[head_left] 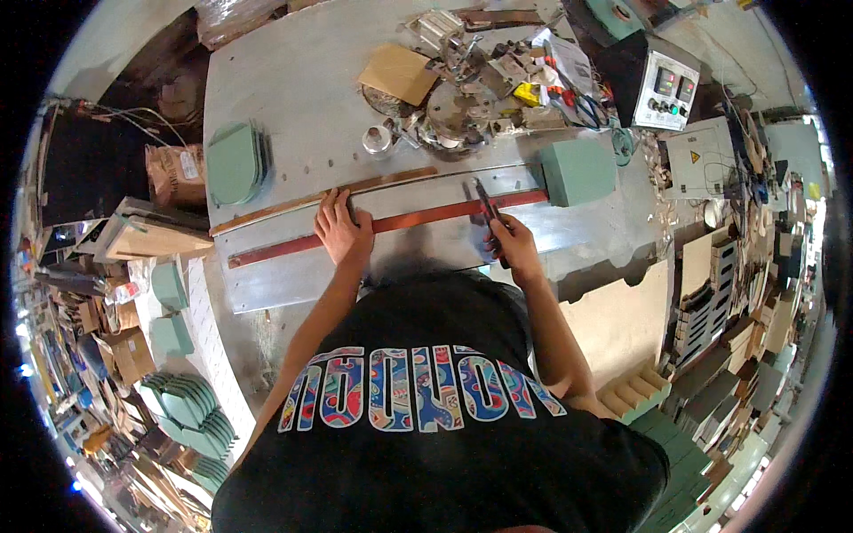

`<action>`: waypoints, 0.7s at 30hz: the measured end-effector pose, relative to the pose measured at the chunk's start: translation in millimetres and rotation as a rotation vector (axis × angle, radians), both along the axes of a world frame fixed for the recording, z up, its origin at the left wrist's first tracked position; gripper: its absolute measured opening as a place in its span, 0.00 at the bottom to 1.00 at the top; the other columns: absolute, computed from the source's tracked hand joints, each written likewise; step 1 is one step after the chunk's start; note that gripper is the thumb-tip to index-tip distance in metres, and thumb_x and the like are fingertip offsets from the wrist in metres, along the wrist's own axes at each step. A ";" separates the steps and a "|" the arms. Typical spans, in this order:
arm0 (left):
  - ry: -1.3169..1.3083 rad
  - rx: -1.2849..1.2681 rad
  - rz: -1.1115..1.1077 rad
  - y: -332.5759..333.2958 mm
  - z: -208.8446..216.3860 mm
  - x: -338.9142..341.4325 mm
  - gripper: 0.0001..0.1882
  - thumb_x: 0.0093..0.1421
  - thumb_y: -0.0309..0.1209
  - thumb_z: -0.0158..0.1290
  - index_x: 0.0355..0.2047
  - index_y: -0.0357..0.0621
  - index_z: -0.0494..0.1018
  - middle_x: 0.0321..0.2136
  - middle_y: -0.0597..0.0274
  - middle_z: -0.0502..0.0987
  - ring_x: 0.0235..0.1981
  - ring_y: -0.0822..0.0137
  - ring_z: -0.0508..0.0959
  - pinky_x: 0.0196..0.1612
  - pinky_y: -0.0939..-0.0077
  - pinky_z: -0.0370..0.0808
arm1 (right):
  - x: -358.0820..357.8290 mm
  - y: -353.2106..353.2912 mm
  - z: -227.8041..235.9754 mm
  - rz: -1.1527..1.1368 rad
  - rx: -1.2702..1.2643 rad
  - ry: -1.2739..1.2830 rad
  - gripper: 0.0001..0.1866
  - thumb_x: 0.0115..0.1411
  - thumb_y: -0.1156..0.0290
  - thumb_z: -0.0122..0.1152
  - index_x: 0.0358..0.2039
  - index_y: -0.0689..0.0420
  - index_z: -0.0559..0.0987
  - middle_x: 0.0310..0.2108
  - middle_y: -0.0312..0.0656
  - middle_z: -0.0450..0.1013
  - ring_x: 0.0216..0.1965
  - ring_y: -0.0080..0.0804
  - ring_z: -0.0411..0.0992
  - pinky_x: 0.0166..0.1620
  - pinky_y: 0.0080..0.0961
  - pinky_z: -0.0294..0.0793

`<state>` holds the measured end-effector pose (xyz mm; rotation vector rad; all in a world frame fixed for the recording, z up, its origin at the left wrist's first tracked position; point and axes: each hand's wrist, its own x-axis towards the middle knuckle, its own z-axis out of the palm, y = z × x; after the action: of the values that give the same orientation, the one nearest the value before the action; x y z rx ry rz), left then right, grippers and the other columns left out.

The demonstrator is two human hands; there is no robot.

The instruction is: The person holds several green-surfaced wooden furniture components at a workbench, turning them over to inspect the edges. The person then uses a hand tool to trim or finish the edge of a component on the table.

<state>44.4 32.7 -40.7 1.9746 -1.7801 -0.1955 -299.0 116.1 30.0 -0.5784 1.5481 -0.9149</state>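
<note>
My left hand lies on the metal work surface with its fingers spread. Its fingertips reach a long brown strip, and its palm side is over a long reddish-brown strip. A dark patch shows beside the thumb; I cannot tell if it is a thing or a shadow. My right hand is closed around a slim dark hand tool. The tool's narrow end points away from me, over the reddish strip; its exact kind is unclear. At that strip's right end stands a green block-like piece.
A stack of green rounded pieces stands at the far left of the metal table. Metal parts and tools are heaped at the back, beside a control box. More green pieces are stacked at lower left.
</note>
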 end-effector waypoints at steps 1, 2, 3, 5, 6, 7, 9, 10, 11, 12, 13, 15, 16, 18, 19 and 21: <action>0.013 -0.008 -0.009 -0.2 1.3 0.7 0.28 0.67 0.39 0.57 0.67 0.53 0.73 0.72 0.59 0.70 0.77 0.52 0.63 0.79 0.44 0.54 | 9.3 -4.1 -0.9 0.004 0.016 -0.015 0.19 0.79 0.57 0.63 0.57 0.59 0.83 0.32 0.37 0.81 0.26 0.23 0.76 0.29 0.23 0.74; 0.005 -0.004 0.001 0.2 -0.3 0.9 0.28 0.67 0.38 0.57 0.67 0.53 0.73 0.72 0.60 0.70 0.77 0.52 0.63 0.79 0.44 0.54 | 18.5 -9.9 0.0 0.006 0.034 -0.026 0.18 0.79 0.58 0.63 0.56 0.59 0.84 0.30 0.36 0.80 0.25 0.22 0.76 0.28 0.23 0.73; 0.009 -0.008 -0.001 0.2 -0.4 0.5 0.28 0.67 0.39 0.57 0.67 0.53 0.73 0.72 0.60 0.70 0.77 0.52 0.63 0.79 0.44 0.54 | 24.3 -16.2 -0.3 0.005 0.050 -0.035 0.17 0.79 0.58 0.63 0.55 0.59 0.84 0.28 0.36 0.79 0.24 0.22 0.75 0.28 0.24 0.72; 0.016 -0.013 -0.005 0.9 -0.4 1.8 0.28 0.67 0.39 0.57 0.67 0.53 0.73 0.72 0.60 0.70 0.77 0.52 0.63 0.79 0.44 0.54 | 31.2 -32.0 -14.0 0.055 0.016 -0.063 0.17 0.80 0.57 0.61 0.51 0.60 0.85 0.26 0.36 0.79 0.22 0.22 0.74 0.25 0.25 0.70; 0.020 -0.015 -0.003 0.6 -0.7 2.2 0.28 0.67 0.39 0.57 0.67 0.53 0.74 0.72 0.60 0.70 0.77 0.51 0.63 0.80 0.44 0.54 | 34.9 -41.0 -15.6 0.072 0.007 -0.076 0.17 0.80 0.57 0.61 0.50 0.59 0.84 0.26 0.36 0.78 0.22 0.22 0.74 0.24 0.25 0.70; 0.025 -0.017 -0.002 0.0 -0.9 2.4 0.27 0.67 0.39 0.57 0.67 0.53 0.74 0.72 0.60 0.70 0.77 0.51 0.63 0.80 0.44 0.54 | 39.0 -49.9 -17.1 0.091 -0.003 -0.090 0.17 0.80 0.56 0.60 0.48 0.59 0.84 0.25 0.36 0.78 0.21 0.22 0.73 0.23 0.26 0.69; 0.033 -0.010 -0.001 -0.7 0.0 1.8 0.27 0.67 0.38 0.57 0.67 0.52 0.74 0.72 0.59 0.70 0.77 0.51 0.63 0.80 0.44 0.53 | 48.5 -66.8 -18.7 0.063 0.016 -0.109 0.17 0.80 0.57 0.60 0.46 0.59 0.84 0.24 0.36 0.78 0.20 0.23 0.72 0.23 0.26 0.68; 0.037 -0.002 -0.005 -2.0 1.8 1.1 0.27 0.67 0.38 0.57 0.67 0.52 0.74 0.71 0.59 0.70 0.77 0.51 0.63 0.80 0.44 0.53 | 50.7 -74.2 -18.5 0.045 0.025 -0.118 0.17 0.80 0.57 0.60 0.45 0.59 0.83 0.23 0.36 0.77 0.19 0.23 0.72 0.22 0.26 0.68; 0.041 0.008 -0.004 -2.0 1.4 1.7 0.27 0.67 0.38 0.57 0.67 0.52 0.74 0.71 0.59 0.70 0.77 0.50 0.63 0.80 0.44 0.53 | 51.4 -80.5 -21.0 0.033 0.025 -0.120 0.17 0.80 0.57 0.60 0.44 0.59 0.83 0.23 0.36 0.77 0.19 0.24 0.72 0.22 0.26 0.68; 0.038 0.004 -0.003 -2.0 1.0 1.6 0.28 0.67 0.38 0.57 0.67 0.52 0.74 0.71 0.59 0.70 0.77 0.50 0.63 0.80 0.44 0.53 | 51.7 -86.5 -23.2 0.022 0.025 -0.123 0.17 0.80 0.58 0.60 0.43 0.59 0.83 0.23 0.36 0.77 0.18 0.24 0.71 0.22 0.26 0.68; 0.035 0.000 -0.003 -2.2 0.7 1.1 0.28 0.67 0.38 0.57 0.67 0.52 0.74 0.71 0.59 0.70 0.77 0.50 0.63 0.80 0.44 0.53 | 51.4 -93.1 -25.1 0.010 0.024 -0.126 0.17 0.80 0.58 0.60 0.42 0.59 0.83 0.23 0.37 0.77 0.18 0.24 0.71 0.22 0.26 0.67; 0.031 -0.001 -0.002 -1.1 0.3 1.3 0.28 0.67 0.38 0.57 0.67 0.52 0.74 0.71 0.58 0.71 0.77 0.50 0.63 0.80 0.44 0.54 | 46.2 -103.2 -33.7 0.032 0.042 -0.115 0.18 0.78 0.58 0.62 0.38 0.60 0.83 0.23 0.37 0.78 0.17 0.25 0.71 0.21 0.27 0.67; 0.030 0.000 -0.003 -1.2 0.3 1.9 0.28 0.67 0.38 0.57 0.67 0.51 0.74 0.71 0.58 0.71 0.77 0.50 0.64 0.80 0.44 0.54 | 41.4 -107.1 -36.9 0.057 0.062 -0.083 0.18 0.78 0.58 0.62 0.37 0.59 0.83 0.23 0.37 0.78 0.17 0.25 0.71 0.21 0.27 0.67; 0.027 -0.008 -0.007 -2.4 1.0 2.3 0.28 0.67 0.38 0.57 0.67 0.51 0.74 0.70 0.57 0.71 0.77 0.50 0.64 0.79 0.43 0.54 | 36.4 -116.6 -35.4 0.053 0.114 -0.100 0.15 0.76 0.58 0.65 0.45 0.58 0.87 0.23 0.36 0.77 0.17 0.23 0.70 0.20 0.26 0.65; 0.026 -0.019 -0.012 -3.3 1.4 2.2 0.28 0.67 0.38 0.57 0.67 0.51 0.74 0.70 0.57 0.71 0.77 0.50 0.64 0.79 0.43 0.54 | 36.8 -122.7 -35.9 0.054 0.132 -0.090 0.15 0.76 0.58 0.65 0.43 0.58 0.87 0.23 0.36 0.77 0.18 0.23 0.70 0.20 0.26 0.64; 0.023 -0.028 -0.017 -2.5 0.1 2.6 0.28 0.67 0.38 0.57 0.67 0.51 0.74 0.70 0.57 0.71 0.77 0.50 0.64 0.79 0.43 0.55 | 39.1 -132.7 -33.5 0.055 0.168 -0.070 0.14 0.75 0.59 0.65 0.41 0.58 0.86 0.22 0.35 0.76 0.18 0.23 0.69 0.20 0.27 0.63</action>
<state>47.0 30.2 -40.6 1.9309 -1.7763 -0.1971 -259.9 -16.6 -3.5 -0.4622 1.5214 -0.7476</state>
